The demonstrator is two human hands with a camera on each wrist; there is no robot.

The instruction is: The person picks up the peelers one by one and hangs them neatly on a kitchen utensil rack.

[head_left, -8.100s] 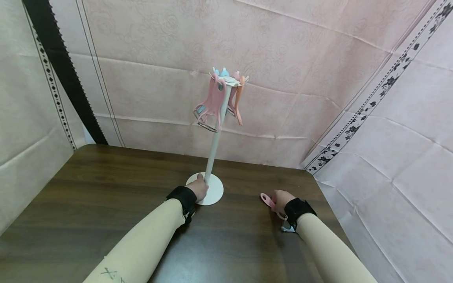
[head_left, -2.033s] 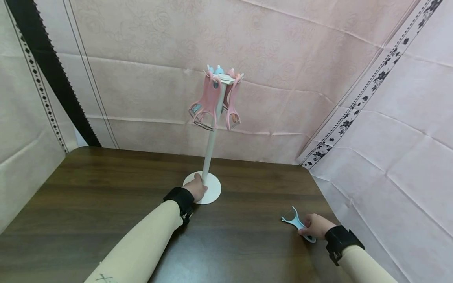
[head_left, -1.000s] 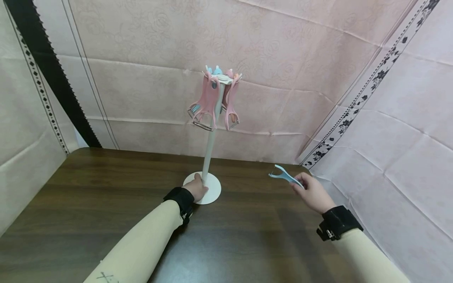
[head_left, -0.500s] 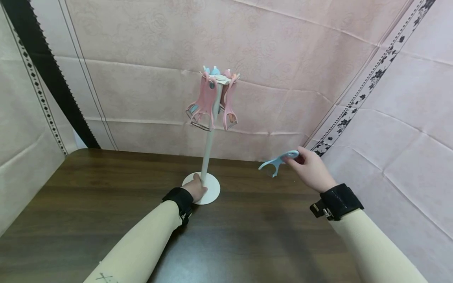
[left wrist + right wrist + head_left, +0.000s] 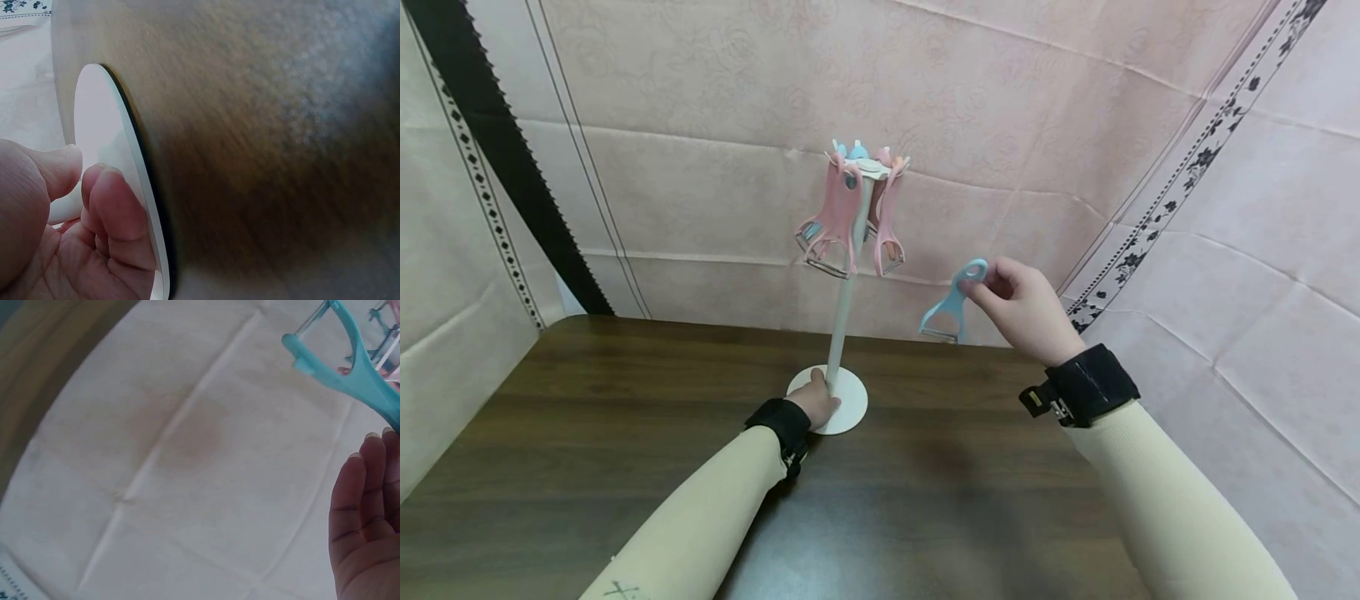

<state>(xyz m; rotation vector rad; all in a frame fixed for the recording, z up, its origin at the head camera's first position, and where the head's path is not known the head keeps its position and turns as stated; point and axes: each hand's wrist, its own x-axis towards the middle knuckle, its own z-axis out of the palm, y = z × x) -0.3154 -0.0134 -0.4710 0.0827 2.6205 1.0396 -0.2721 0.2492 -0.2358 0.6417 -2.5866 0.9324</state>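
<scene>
My right hand (image 5: 1026,312) pinches a light-blue peeler (image 5: 952,303) near its ring-shaped handle end, in the air right of the stand. The peeler's forked head and metal blade hang downward; in the right wrist view the blue peeler (image 5: 362,381) shows at the top right. Low on the white stand (image 5: 842,321), my left hand (image 5: 815,402) grips the pole just above the round base (image 5: 853,404). In the left wrist view, curled fingers (image 5: 119,206) lie over that base. Pink peelers (image 5: 838,204) hang from the stand's top hooks, with blue and orange ones partly hidden behind.
The stand is on a dark brown wooden table (image 5: 625,433), toward the back. A pale patterned cloth (image 5: 715,192) hangs behind, and another cloth (image 5: 1262,333) closes off the right side.
A pink peeler my right hand held earlier now hangs on the stand. Afterward that hand picked the blue peeler off the table, raised it leftward and turned it head-down. My left hand stays put.
</scene>
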